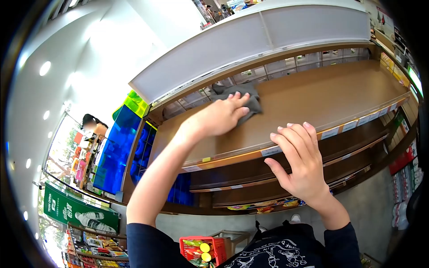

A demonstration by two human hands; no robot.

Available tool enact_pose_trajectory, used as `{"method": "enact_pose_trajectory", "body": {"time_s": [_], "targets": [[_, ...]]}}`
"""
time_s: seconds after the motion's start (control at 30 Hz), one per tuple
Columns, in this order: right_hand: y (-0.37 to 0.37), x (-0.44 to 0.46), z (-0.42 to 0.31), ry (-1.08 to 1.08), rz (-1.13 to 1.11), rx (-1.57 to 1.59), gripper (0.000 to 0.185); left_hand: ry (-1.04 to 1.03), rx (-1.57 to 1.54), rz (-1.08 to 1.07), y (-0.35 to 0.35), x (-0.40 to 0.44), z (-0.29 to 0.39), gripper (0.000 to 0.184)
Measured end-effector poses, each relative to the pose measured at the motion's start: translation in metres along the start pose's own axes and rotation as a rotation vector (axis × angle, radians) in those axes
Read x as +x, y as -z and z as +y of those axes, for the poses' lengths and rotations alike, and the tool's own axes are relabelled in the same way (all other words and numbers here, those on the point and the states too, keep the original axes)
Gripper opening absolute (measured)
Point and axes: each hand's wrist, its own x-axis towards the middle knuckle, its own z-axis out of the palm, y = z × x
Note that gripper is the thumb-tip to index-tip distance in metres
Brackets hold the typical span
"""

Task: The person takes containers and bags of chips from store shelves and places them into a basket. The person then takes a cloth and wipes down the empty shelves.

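A dark grey cloth (254, 103) lies bunched on the brown top shelf (321, 96), toward its back left. My left hand (221, 117) reaches over the shelf and presses on the cloth, its fingers bent over the fabric. Part of the cloth is hidden beneath that hand. My right hand (300, 163) is raised near the front edge of the shelf, fingers stretched and thumb apart, holding nothing. Price labels (330, 133) run along the shelf edge close to the right fingertips.
Lower shelves (237, 178) sit below, with colourful packets (263, 208) at the bottom. A white panel (250, 44) rises behind the top shelf. Blue translucent panels (118, 152) stand at the left end. On the floor is a red basket (183, 245) with goods. Another person (94, 125) is far left.
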Motion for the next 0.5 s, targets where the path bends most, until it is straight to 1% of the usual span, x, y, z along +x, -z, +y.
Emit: {"method": "enact_pose_trajectory", "body": {"time_s": [0.07, 0.1, 0.13, 0.17, 0.2, 0.23, 0.27, 0.3, 0.33, 0.4, 0.43, 0.47, 0.5], "targets": [[0.002, 0.001, 0.000, 0.007, -0.012, -0.004, 0.044, -0.021, 0.032, -0.039, 0.007, 0.001, -0.014, 0.051], [0.003, 0.001, 0.001, 0.014, -0.014, 0.012, 0.044, 0.069, 0.003, -0.089, 0.017, -0.007, -0.009, 0.049], [0.003, 0.001, 0.002, 0.014, -0.011, 0.028, 0.043, 0.124, 0.048, -0.110, 0.024, -0.018, -0.013, 0.047], [0.003, 0.001, 0.003, 0.023, -0.011, 0.029, 0.043, 0.027, 0.028, 0.038, 0.016, -0.031, -0.037, 0.038], [0.002, 0.001, 0.003, 0.005, -0.002, 0.024, 0.043, 0.057, 0.026, 0.048, 0.020, -0.047, -0.042, 0.035], [0.002, 0.001, 0.002, 0.014, 0.007, 0.030, 0.043, 0.117, 0.009, 0.052, 0.025, -0.063, -0.041, 0.029], [0.001, 0.000, 0.002, 0.025, 0.013, 0.035, 0.044, 0.211, 0.017, 0.006, 0.031, -0.074, -0.037, 0.024], [0.000, 0.000, 0.002, 0.026, 0.014, 0.031, 0.044, 0.232, -0.046, -0.006, 0.033, -0.085, -0.034, 0.019], [0.001, -0.001, 0.002, 0.024, 0.014, 0.029, 0.044, 0.259, 0.013, -0.058, 0.037, -0.093, -0.028, 0.017], [0.000, 0.000, 0.001, 0.018, 0.023, 0.056, 0.044, 0.105, 0.077, -0.131, 0.044, -0.103, 0.001, 0.024], [-0.002, 0.000, 0.002, 0.015, 0.022, 0.059, 0.045, 0.219, 0.072, -0.204, 0.048, -0.100, 0.028, 0.022], [-0.002, 0.000, 0.002, 0.030, 0.020, 0.069, 0.045, 0.092, 0.062, -0.127, 0.043, -0.098, 0.031, 0.021], [-0.003, 0.000, 0.002, 0.020, 0.018, 0.062, 0.045, 0.095, 0.040, -0.139, 0.041, -0.091, 0.037, 0.020]]}}
